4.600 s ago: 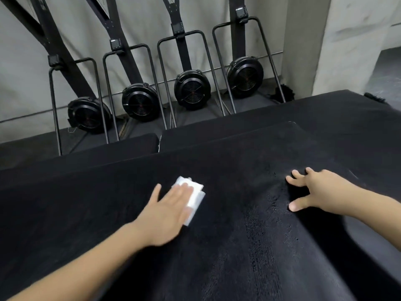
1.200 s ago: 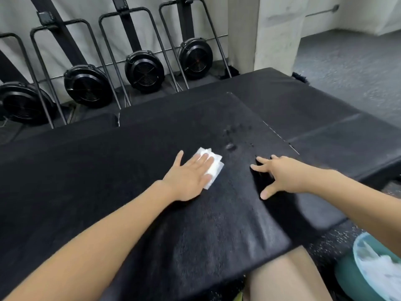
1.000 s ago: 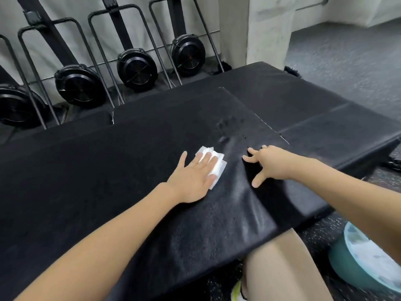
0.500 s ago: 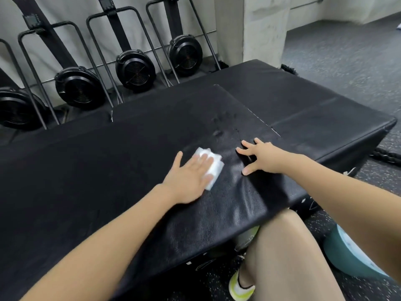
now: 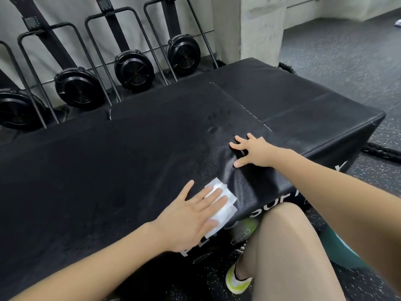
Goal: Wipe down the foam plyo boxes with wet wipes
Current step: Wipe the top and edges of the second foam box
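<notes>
Fingers [image 5: 213,199] of left hand [image 5: 191,218] flat, straight, pressing white wet wipe [image 5: 223,205] onto black plyo box [image 5: 108,174] top, right at near edge. Wipe partly under fingertips, hanging slightly over edge. Right hand [image 5: 253,152] beyond, fingers spread and released, braced on same top. Second box [image 5: 303,105] further right.

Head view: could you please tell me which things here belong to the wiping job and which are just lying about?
Job:
wet wipe under left hand
foam plyo box
right hand braced on it

Lying about:
fan machines
rope
teal bin
</notes>
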The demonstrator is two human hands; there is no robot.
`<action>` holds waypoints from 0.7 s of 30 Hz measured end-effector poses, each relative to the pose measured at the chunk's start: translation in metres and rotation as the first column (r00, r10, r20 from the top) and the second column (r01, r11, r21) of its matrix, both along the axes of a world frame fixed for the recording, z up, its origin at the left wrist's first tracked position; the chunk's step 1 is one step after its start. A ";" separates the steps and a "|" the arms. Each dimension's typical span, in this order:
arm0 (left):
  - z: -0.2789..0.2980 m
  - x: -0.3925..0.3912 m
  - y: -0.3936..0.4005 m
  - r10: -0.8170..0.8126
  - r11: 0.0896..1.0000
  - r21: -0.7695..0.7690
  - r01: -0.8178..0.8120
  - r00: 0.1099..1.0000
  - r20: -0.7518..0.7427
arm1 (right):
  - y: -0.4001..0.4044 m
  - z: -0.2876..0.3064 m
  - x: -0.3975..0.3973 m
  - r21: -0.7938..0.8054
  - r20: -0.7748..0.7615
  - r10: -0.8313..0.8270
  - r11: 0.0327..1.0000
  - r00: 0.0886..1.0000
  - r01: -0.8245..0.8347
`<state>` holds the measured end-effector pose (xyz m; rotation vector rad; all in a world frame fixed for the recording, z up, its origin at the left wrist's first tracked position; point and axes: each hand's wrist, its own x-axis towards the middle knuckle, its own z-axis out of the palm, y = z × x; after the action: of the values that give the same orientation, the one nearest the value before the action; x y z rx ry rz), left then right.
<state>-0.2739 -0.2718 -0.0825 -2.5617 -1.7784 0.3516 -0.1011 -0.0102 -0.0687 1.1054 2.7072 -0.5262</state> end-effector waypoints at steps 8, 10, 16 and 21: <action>-0.003 0.018 0.032 0.346 0.938 -0.029 -0.345 0.936 0.070 | -0.008 -0.001 -0.002 0.065 0.069 -0.104 0.993 0.992 0.099; -0.005 0.026 0.001 0.273 0.962 -0.003 -0.273 0.958 0.090 | -0.011 -0.003 0.001 0.056 0.030 -0.115 0.992 0.993 0.113; -0.022 -0.003 -0.091 0.201 0.963 0.188 -0.192 0.979 -0.029 | -0.014 -0.003 0.003 0.070 0.010 -0.078 0.995 0.997 0.077; -0.028 0.002 -0.088 0.248 0.947 0.233 -0.221 0.964 -0.094 | -0.011 -0.006 0.002 0.088 0.018 -0.053 0.995 0.998 0.051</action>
<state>-0.2722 -0.3602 -0.1108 -2.1391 -1.9588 0.2857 -0.0995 -0.0217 -0.0749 1.1993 2.7136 -0.4050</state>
